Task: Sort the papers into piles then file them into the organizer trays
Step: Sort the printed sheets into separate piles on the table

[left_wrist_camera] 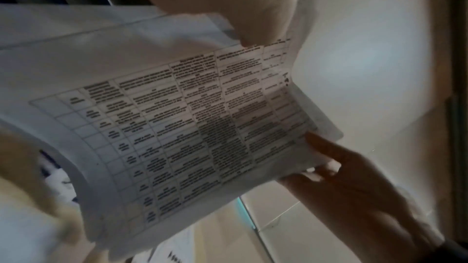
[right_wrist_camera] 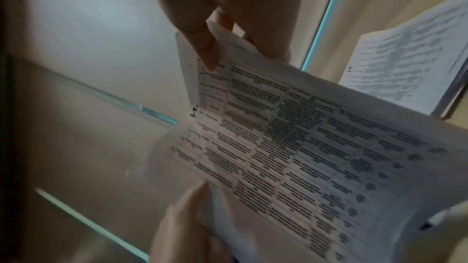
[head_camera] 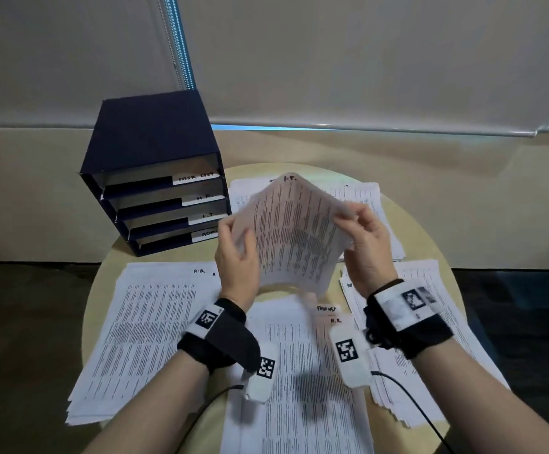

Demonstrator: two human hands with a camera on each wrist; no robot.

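A sheaf of printed papers (head_camera: 296, 237) marked "I.T." at its top corner is held bowed and raised above the round table (head_camera: 407, 224). My left hand (head_camera: 233, 237) grips its left edge. My right hand (head_camera: 355, 221) pinches its right edge between thumb and fingers. In the left wrist view the table-printed sheets (left_wrist_camera: 177, 127) curve away from my left thumb (left_wrist_camera: 253, 27) toward the right hand (left_wrist_camera: 354, 177). In the right wrist view my right fingers (right_wrist_camera: 202, 47) pinch the sheets (right_wrist_camera: 291, 157). The dark blue organizer (head_camera: 155, 178) stands at the back left, its trays labelled TASK LIST, H.R., I.T. and ADMIN.
Paper piles cover the table: one marked H.R. (head_camera: 148, 322) at the left, one in the middle near me (head_camera: 305, 371), one at the right (head_camera: 430, 339) and one at the back (head_camera: 358, 194). A pale wall and window blind rise behind. Dark floor surrounds the table.
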